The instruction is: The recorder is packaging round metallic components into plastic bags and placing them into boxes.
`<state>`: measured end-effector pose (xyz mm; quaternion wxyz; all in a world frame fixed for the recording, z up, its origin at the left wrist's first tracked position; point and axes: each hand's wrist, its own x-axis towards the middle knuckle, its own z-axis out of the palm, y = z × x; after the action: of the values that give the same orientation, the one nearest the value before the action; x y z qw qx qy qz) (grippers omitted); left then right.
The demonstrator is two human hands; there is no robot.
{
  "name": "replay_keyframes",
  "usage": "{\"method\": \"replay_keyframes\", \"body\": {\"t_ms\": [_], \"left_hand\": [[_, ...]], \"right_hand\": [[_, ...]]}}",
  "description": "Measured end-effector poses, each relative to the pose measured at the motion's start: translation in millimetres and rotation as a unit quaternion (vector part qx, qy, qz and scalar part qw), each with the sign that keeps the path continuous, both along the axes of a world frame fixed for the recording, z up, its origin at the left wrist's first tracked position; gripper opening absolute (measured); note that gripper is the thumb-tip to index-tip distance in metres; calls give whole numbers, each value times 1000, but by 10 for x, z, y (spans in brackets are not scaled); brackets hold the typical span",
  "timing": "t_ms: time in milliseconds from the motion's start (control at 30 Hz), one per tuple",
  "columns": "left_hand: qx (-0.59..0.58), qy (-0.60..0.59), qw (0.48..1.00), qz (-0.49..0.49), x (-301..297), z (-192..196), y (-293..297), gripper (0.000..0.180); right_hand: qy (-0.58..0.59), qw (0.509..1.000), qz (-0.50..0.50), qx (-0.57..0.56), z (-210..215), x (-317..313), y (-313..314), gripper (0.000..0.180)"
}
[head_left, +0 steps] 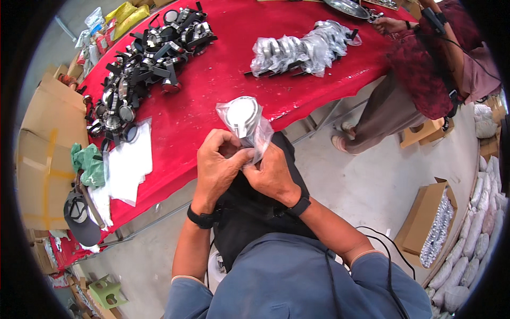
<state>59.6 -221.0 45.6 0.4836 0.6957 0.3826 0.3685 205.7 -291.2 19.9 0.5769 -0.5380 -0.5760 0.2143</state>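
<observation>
Over my lap, just off the table's edge, I hold a clear plastic bag (262,139) with a round silver-white piece (241,112) in it. The piece's disc faces up at the bag's far end; its exact kind I cannot make out. My left hand (219,159) pinches the bag's near end between thumb and fingers. Close beside it, my right hand (272,173) grips the same end from the other side. On the red-covered table (212,90), a heap of silver round pieces with black parts (143,69) lies at the left, and bagged pieces (303,49) lie in a row farther right.
White sheets (130,165) lie by the table's left edge, near a green bag (88,164) and a grey cap (81,219). Another person (419,80) stands at the right, near a metal dish (348,8). An open carton (425,223) and stacked white bundles (467,250) are at the right.
</observation>
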Motion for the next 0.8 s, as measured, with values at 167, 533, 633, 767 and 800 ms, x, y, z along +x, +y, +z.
{"method": "replay_keyframes", "body": {"t_ms": [167,533,633,767,800], "left_hand": [[-117,-169,977,-54,115,48,33,32],[-44,-237,970,28,692,158,677,28],[336,66,931,130,785,101,1488,22],[405,184,893,65,1059,-63,2277,11],[410,202,889,37,1100,-138,2397,11]], "right_hand": [[46,998,41,-25,-19,2,117,34],[185,982,-3,-33,100,309,466,60],[105,988,-79,-84,-55,525,222,47],[12,992,-104,-69,-447,665,-131,38],[-2,993,-114,-42,-461,635,-156,35]]}}
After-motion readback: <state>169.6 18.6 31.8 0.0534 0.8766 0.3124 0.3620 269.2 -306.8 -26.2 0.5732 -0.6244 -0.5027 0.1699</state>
